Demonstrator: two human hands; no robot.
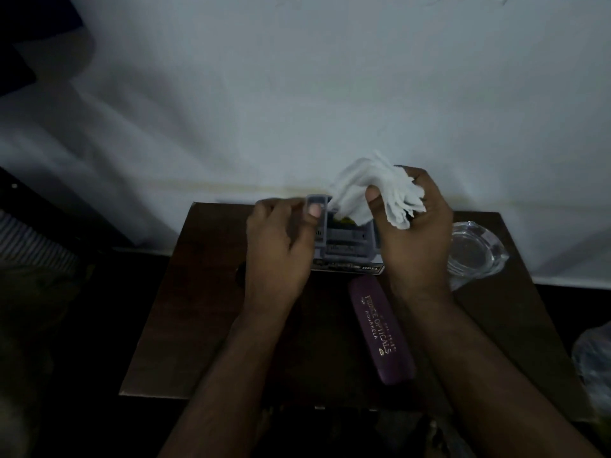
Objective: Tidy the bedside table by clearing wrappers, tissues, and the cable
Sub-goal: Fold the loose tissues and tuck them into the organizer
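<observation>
My right hand grips a crumpled white tissue above the back of the dark bedside table. My left hand pinches the raised lid of a small grey plastic box that stands at the table's back edge. The tissue hangs just over the open box, where something yellow shows inside. No cable or wrapper can be made out in the dim light.
A purple spectacle case lies on the table in front of the box. A glass ashtray sits at the right back corner. A flat printed pack lies under the box. A white sheet covers the bed behind. A plastic bag is at far right.
</observation>
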